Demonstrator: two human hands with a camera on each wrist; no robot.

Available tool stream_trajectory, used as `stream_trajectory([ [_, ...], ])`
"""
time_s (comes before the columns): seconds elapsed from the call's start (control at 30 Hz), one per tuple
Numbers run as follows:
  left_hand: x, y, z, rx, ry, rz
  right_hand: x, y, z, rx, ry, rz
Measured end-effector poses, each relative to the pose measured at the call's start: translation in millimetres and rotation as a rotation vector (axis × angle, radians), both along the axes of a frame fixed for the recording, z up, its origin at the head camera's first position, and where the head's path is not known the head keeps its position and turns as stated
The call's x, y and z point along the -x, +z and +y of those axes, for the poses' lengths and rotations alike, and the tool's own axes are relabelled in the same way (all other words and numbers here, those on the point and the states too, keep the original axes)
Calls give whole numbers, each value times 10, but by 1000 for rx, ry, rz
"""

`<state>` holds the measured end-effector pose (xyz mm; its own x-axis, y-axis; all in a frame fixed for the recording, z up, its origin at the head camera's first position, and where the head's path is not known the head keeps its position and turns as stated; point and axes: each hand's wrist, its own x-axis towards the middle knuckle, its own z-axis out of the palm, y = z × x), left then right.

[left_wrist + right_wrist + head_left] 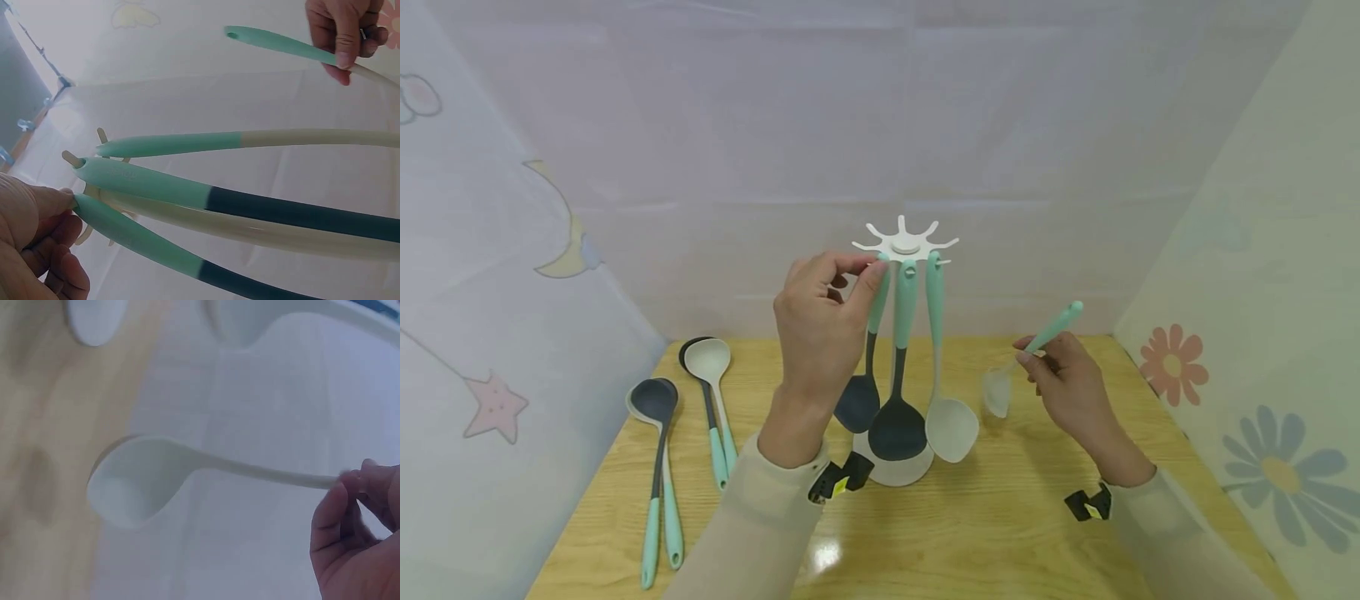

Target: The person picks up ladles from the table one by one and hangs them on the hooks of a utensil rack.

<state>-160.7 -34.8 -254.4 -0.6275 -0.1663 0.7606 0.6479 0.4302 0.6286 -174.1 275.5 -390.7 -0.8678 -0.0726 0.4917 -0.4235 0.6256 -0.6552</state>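
Note:
In the head view my left hand (822, 325) is at the white rack (904, 245), pinching the top of the mint handle of a dark cooking utensil (857, 406). The left wrist view shows thumb and finger at this handle's tip (134, 240), beside the hooks. A dark utensil with a wide rounded head (897, 431) and a white spoon (952, 431) hang from neighbouring hooks. Off to the right, my right hand (1067, 383) holds another white spoon (140, 481) by its stem just below the mint handle, bowl downward, above the table.
On the wooden table (1000, 533), left of the rack, lie two pairs of utensils: a dark one over a white one (655, 400) and a white ladle (707, 360) over a dark one. Printed cloth walls enclose the back and sides. The rack's round base (902, 473) stands mid-table.

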Motion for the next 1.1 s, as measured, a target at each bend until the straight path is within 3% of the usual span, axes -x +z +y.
stream_trajectory([
  [0.2,10,6,-21,-8,-1,1,-33,452,-306,9,55,181],
  [0.4,2,12,-34,-15,7,-10,-44,715,-562,93,117,177],
  [0.6,-2,14,-33,-16,9,-15,2,739,-700,163,156,187],
  [0.77,4,12,-27,-17,8,-11,43,740,-741,136,125,178],
  [0.93,4,14,-25,-19,6,-9,82,761,-768,103,81,116],
  [1.1,3,10,-25,-24,9,-16,130,760,-799,125,96,32],
])
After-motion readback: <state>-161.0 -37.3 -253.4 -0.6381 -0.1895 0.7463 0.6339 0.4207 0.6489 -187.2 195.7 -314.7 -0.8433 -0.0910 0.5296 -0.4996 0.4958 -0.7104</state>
